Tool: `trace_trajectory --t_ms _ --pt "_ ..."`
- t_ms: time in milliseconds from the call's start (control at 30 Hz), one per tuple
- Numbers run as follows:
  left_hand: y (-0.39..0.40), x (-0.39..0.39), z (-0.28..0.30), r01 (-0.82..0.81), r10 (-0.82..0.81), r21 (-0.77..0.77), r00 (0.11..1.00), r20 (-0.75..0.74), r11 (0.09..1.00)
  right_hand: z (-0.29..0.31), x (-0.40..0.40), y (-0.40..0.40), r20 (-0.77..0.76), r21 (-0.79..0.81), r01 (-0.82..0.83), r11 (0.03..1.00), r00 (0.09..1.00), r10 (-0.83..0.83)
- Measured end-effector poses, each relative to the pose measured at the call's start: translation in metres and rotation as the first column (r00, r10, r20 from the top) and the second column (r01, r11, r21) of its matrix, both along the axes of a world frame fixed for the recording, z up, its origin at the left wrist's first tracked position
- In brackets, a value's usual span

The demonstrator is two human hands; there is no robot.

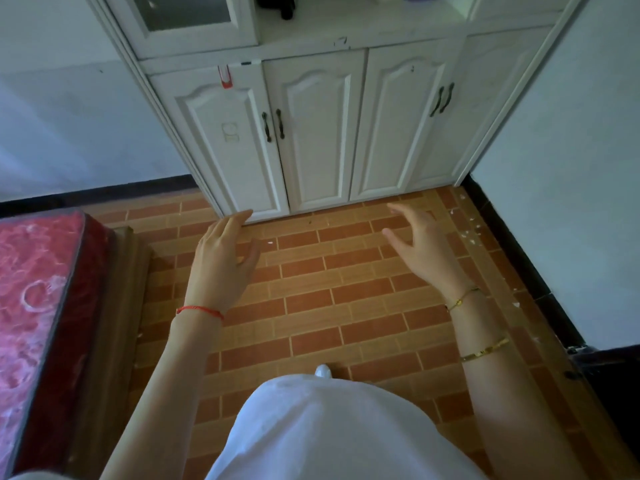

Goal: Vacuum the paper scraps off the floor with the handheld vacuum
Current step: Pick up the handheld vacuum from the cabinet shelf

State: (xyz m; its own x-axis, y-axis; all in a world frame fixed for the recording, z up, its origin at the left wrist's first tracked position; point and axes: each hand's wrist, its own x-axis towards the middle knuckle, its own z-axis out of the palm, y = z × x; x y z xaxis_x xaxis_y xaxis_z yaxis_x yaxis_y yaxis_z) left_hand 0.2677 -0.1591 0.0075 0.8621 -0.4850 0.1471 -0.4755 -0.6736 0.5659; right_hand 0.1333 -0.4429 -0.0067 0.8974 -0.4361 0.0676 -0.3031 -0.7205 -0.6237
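Note:
Small white paper scraps [468, 233] lie scattered on the brick-patterned floor [311, 306] along the right wall, and one lone paper scrap [270, 242] sits near my left hand. My left hand [221, 265] is held out over the floor, fingers apart, holding nothing. My right hand [420, 247] is also stretched forward with spread fingers and holds nothing. No handheld vacuum is in view.
A white cabinet [318, 133] with closed doors stands straight ahead. A bed with a red patterned mattress [38, 306] and a wooden frame fills the left side. A wall with black skirting [512, 251] runs along the right. My white clothing and a shoe tip [323, 370] show below.

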Motion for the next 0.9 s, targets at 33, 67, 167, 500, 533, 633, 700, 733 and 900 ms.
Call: trace_trajectory --t_ms 33,67,167,500,533,633,700,733,900 --pt "-0.011 0.013 0.001 0.018 -0.018 -0.004 1.000 0.002 1.000 -0.001 0.011 -0.008 -0.002 -0.003 0.010 1.000 1.000 -0.010" --pt "-0.021 0.025 0.002 0.034 -0.034 -0.006 0.999 0.004 0.999 -0.002 0.021 -0.017 -0.002 -0.004 0.018 1.000 1.000 -0.018" --pt "-0.053 0.063 0.004 0.059 -0.059 0.011 0.998 -0.008 0.998 -0.005 0.048 -0.040 -0.005 0.009 0.043 0.999 0.999 -0.043" --pt "-0.172 0.189 -0.010 0.083 -0.084 0.047 0.996 0.019 0.995 -0.022 0.171 -0.152 0.006 0.072 0.075 0.995 0.997 -0.076" --pt "-0.186 0.203 -0.011 0.079 -0.080 0.045 0.997 0.020 0.996 -0.021 0.189 -0.167 0.006 0.060 0.068 0.996 0.998 -0.069" --pt "-0.229 0.241 -0.005 0.038 -0.038 0.024 0.999 0.019 0.999 -0.011 0.242 -0.215 0.007 0.039 0.030 0.999 1.000 -0.030" --pt "-0.257 0.266 0.001 0.014 -0.014 0.001 1.000 0.028 1.000 -0.003 0.281 -0.245 0.036 0.034 -0.003 0.999 0.999 0.001" --pt "-0.270 0.279 0.004 0.004 -0.004 -0.015 0.999 0.039 1.000 0.000 0.301 -0.260 0.053 0.027 -0.025 0.999 0.998 0.023" --pt "-0.313 0.342 0.009 -0.045 0.047 -0.036 0.996 0.076 0.998 0.014 0.390 -0.313 0.070 -0.012 -0.138 0.990 0.988 0.138"
